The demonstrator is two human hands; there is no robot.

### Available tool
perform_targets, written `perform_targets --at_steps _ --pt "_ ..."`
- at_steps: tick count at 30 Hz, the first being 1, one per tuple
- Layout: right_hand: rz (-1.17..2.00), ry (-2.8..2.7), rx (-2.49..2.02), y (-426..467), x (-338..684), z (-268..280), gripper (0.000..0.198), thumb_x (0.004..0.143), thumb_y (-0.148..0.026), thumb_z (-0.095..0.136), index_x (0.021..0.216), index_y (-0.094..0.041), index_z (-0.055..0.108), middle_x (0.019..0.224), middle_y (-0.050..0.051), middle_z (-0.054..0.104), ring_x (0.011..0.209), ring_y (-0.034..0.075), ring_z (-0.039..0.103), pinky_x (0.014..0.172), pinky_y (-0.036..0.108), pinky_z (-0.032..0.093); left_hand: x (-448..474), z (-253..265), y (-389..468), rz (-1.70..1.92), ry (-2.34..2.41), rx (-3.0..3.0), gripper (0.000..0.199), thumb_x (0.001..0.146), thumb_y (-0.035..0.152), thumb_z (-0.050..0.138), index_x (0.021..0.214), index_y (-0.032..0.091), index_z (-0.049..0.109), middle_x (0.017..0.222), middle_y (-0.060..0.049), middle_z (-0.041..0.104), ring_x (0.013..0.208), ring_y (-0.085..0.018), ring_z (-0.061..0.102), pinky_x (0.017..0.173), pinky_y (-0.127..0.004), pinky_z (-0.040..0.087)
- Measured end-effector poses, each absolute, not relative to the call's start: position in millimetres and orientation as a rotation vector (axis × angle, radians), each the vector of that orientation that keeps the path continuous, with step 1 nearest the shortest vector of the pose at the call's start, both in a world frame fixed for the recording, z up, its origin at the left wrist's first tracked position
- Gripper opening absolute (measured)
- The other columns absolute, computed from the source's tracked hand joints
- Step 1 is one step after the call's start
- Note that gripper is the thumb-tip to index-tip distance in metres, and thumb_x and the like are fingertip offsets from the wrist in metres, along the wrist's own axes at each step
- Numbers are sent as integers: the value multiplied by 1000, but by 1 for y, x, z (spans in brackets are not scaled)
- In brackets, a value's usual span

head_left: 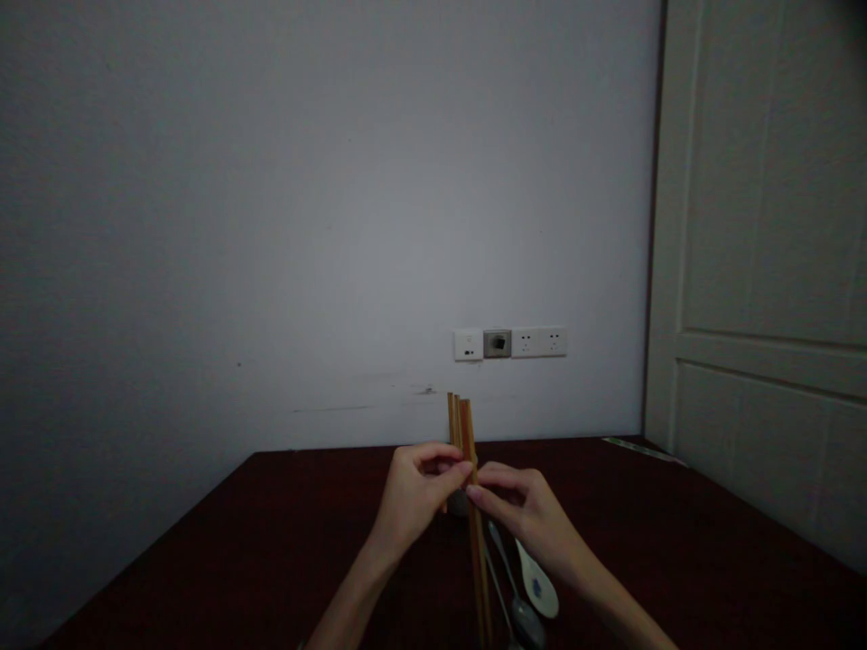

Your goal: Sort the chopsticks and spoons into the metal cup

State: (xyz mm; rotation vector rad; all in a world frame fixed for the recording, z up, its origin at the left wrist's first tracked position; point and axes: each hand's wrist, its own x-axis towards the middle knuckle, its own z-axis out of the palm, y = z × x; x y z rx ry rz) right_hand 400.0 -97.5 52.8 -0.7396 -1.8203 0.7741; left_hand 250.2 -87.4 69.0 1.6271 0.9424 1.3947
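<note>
Several wooden chopsticks (480, 569) stand lengthwise in front of me, their far ends raised against the wall in view. My left hand (424, 483) pinches them from the left with thumb and fingers. From the right, my right hand (521, 506) pinches the same chopsticks slightly lower, its thumb and fingertips pressed together. Beneath and right of the chopsticks lies a metal spoon (526, 623), with another thin metal handle (498, 578) beside it. A white spoon with a blue mark (538, 582) rests just below my right hand. A rounded grey piece (459, 502) is partly hidden behind the hands.
The dark red table (304, 542) reaches back to a pale wall (339, 226) with a row of sockets (538, 341). A light panelled door (765, 271) borders the right side. A thin printed strip (643, 450) lies along the far right table edge.
</note>
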Motion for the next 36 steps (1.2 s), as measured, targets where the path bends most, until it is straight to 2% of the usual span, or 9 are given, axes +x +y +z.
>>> perform_targets --at_steps 5,10,16,23,30,36 --pt "777 -1821 -739 -100 397 54 31 78 -41 52 78 -17 70 72 4 61 71 15 53 68 26 42 252 70 -88 1437 925 1616 34 63 38 67 80 8 66 51 0 56 37 -5 40 35 -17 34" --pt "777 -1825 -747 -99 394 49 29 77 -41 53 73 -17 70 70 4 60 72 17 54 69 27 43 253 74 -90 1443 903 1686 29 69 38 62 68 9 66 48 1 53 38 -5 39 36 -16 32" --pt "753 -1873 -739 -100 396 50 26 79 -36 52 76 -17 70 71 4 60 74 17 54 72 28 42 251 79 -92 1367 889 1722 31 70 38 61 59 10 63 47 2 48 39 -5 39 36 -17 29" --pt "746 -1896 -724 -100 397 51 25 80 -35 51 80 -18 70 73 4 61 76 17 54 74 28 41 250 79 -91 1337 892 1733 31 69 37 62 55 10 62 40 4 44 36 -5 37 36 -17 28" --pt "734 -1892 -740 -97 396 48 24 78 -34 54 73 -16 69 73 4 62 75 16 55 73 27 43 251 79 -90 1371 894 1708 32 67 39 64 53 10 60 43 4 44 37 -5 38 36 -17 28" --pt "737 -1894 -786 -95 405 55 25 73 -36 60 86 -17 69 82 5 66 78 18 59 74 28 46 249 77 -89 1378 899 1750 34 69 40 62 55 9 62 47 3 46 38 -5 38 37 -17 28"
